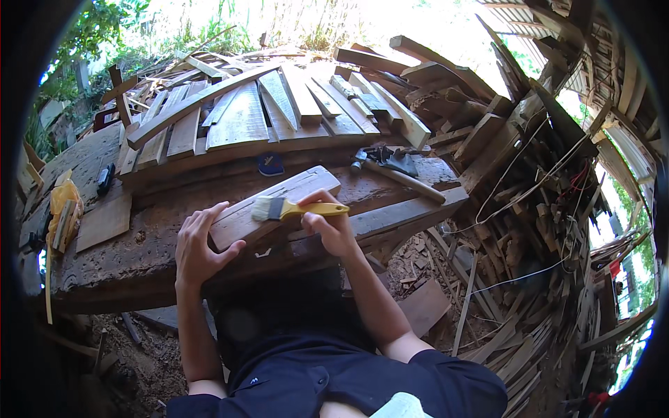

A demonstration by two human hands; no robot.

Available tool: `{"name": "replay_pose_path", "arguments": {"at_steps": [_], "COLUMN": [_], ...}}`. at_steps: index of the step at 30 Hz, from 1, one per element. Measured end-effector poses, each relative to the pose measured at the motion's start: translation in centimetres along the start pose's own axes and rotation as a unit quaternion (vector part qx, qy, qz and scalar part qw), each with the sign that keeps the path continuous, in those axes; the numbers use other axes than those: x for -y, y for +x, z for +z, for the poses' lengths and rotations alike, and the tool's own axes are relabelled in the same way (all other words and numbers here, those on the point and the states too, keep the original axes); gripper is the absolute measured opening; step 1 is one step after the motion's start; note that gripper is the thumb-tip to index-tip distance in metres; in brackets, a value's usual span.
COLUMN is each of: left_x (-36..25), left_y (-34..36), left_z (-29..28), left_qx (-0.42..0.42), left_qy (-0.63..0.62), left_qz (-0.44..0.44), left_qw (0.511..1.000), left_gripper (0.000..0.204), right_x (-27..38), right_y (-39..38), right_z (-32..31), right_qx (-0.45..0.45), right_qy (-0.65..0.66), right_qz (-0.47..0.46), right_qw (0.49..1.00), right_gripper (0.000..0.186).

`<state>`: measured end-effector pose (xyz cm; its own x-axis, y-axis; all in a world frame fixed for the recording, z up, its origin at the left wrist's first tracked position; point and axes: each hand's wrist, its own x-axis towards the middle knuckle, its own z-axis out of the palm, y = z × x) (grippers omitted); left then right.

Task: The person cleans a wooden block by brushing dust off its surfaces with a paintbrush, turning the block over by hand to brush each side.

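Observation:
A short, thick block of wood point(298, 187) lies at a slant on the worn workbench point(157, 240). Around its left end rests my left hand point(200, 244), thumb and fingers spread apart against the wood. My right hand point(330, 226) grips a paintbrush point(312, 208) with a yellow handle and pale bristles. The bristles sit over the block's near side, seemingly touching it. Part of the block is hidden behind the brush and my right fingers.
Beyond the block are a hammer point(404, 182) and a round blue object point(270, 164). Planks point(237, 122) are stacked along the far side. A yellowish plastic bag point(65, 202) stands at the left. Scrap timber point(536, 230) piles up on the right.

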<state>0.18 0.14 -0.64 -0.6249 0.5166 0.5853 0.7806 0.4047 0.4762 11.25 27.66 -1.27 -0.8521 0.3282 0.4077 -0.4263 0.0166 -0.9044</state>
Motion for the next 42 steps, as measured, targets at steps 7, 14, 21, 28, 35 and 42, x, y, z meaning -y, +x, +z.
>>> {"name": "replay_pose_path", "arguments": {"at_steps": [7,14,21,28,35,42], "left_x": [-0.3,-0.1,-0.1,-0.3,-0.2,-0.2], "left_y": [0.1,0.1,0.2,0.3,0.2,0.3], "left_z": [-0.2,-0.1,-0.2,-0.3,-0.2,-0.3], "left_qx": [0.002,0.001,0.002,0.002,0.002,0.000], "left_qy": [0.004,0.003,0.006,0.003,0.003,0.005], "left_qz": [-0.005,0.000,-0.003,-0.003,-0.006,-0.003], "left_qw": [1.000,1.000,1.000,1.000,1.000,1.000], "left_gripper": [0.073,0.072,0.072,0.072,0.072,0.072], "right_x": [-1.3,-0.2,-0.8,-1.1,-0.8,-1.4], "right_y": [0.1,0.3,0.1,0.5,0.3,0.6], "right_z": [-1.7,-0.7,-1.3,-0.7,-0.8,-0.8], "right_qx": [-0.121,0.020,-0.039,-0.031,0.027,-0.104], "right_qy": [-0.020,-0.039,-0.014,-0.032,-0.065,-0.021], "right_qz": [-0.011,0.022,0.003,-0.005,-0.015,0.021], "right_qw": [0.992,0.999,0.999,0.999,0.997,0.994], "right_gripper": [0.018,0.017,0.016,0.010,0.011,0.013]}}
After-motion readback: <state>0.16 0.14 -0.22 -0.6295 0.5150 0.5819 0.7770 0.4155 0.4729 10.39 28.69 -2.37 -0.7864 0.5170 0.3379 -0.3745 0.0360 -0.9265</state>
